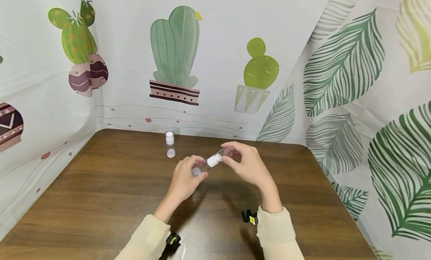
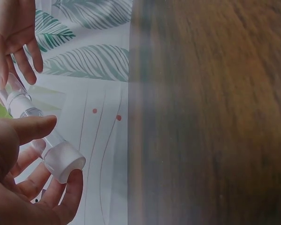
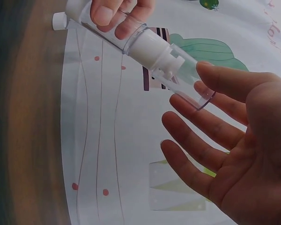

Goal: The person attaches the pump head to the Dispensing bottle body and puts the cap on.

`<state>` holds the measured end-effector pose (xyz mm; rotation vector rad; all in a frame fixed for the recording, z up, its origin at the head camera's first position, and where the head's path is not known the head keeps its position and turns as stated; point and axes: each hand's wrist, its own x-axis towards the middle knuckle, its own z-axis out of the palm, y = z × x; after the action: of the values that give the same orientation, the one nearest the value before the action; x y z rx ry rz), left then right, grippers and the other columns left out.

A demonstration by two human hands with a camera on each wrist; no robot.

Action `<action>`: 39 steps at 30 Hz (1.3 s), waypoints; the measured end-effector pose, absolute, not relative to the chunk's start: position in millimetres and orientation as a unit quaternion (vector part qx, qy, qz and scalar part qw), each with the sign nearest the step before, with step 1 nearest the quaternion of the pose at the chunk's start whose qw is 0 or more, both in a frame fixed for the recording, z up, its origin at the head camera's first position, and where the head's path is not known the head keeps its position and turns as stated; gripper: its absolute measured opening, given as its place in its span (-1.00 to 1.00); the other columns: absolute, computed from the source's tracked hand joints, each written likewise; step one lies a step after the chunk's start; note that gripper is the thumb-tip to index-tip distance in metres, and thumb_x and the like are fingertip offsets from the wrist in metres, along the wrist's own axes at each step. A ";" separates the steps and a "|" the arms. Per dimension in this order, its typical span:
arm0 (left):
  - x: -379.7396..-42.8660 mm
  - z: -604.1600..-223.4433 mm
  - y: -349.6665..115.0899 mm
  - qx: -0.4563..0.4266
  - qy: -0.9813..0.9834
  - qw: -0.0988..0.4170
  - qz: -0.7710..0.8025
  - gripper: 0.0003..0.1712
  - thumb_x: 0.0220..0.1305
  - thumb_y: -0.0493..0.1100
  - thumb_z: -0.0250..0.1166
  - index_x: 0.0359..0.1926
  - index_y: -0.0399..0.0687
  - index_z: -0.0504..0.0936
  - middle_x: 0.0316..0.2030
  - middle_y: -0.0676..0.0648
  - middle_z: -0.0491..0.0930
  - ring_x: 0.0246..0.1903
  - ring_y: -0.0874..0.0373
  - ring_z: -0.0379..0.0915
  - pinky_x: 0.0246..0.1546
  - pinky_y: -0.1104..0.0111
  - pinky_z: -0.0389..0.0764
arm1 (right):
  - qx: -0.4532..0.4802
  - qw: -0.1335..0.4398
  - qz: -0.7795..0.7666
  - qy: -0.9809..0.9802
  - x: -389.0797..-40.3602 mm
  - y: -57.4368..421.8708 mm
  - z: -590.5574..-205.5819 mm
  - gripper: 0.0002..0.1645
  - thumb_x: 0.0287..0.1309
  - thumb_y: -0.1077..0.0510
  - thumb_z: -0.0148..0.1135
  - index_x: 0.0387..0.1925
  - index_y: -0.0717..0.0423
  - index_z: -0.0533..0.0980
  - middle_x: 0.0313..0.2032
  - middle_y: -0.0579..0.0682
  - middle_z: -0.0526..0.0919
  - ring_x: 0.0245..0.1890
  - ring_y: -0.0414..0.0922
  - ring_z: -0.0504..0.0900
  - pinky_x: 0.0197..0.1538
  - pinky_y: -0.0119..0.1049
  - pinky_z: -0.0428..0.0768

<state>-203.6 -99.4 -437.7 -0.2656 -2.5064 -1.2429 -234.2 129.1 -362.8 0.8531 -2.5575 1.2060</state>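
A clear spray bottle (image 1: 203, 167) with a white pump top (image 1: 214, 160) is held tilted above the table. My left hand (image 1: 183, 179) grips its clear body, thumb on one side and fingers on the other, near the whitish base (image 2: 65, 161). A transparent cap (image 3: 189, 84) sits over the nozzle, and the white collar (image 3: 149, 48) shows below it. My right hand (image 1: 249, 164) pinches the cap's far end between thumb and index finger. In the right wrist view, the other fingers (image 3: 192, 157) are spread away from the cap.
A second clear bottle (image 1: 170, 143) with a white pump stands near the back edge of the brown wooden table (image 1: 111, 192). Behind the table hangs a white cloth (image 1: 219, 84) printed with cacti and leaves. A thin shiny strip (image 1: 183, 248) lies by the left sleeve.
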 end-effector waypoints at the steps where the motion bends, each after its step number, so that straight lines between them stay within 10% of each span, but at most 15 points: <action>1: -203.5 -437.5 -99.5 -0.093 -0.880 0.165 -0.436 -0.56 0.13 -0.15 0.65 0.01 0.05 0.69 -0.02 -0.02 0.74 0.01 -0.02 0.57 0.03 0.07 0.49 | 0.288 0.093 0.407 -0.862 -234.4 128.8 -363.1 -0.57 0.29 0.22 0.50 0.17 0.07 0.65 -0.16 -0.08 0.80 -0.17 -0.17 0.75 0.13 -0.01 0.69; 39: -203.5 -437.3 -98.0 -0.104 -0.881 0.168 -0.430 -0.57 0.12 -0.15 0.65 0.00 0.07 0.69 -0.04 0.00 0.74 0.00 0.00 0.57 0.03 0.06 0.51 | 0.303 0.080 0.388 -0.867 -234.2 121.3 -373.4 -0.63 0.33 0.18 0.48 0.14 0.04 0.65 -0.14 -0.15 0.78 -0.16 -0.20 0.73 0.05 -0.13 0.69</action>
<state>-203.5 -98.0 -437.3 -0.2955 -2.5065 -1.2233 -234.2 121.3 -373.4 0.9056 -2.5922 1.1593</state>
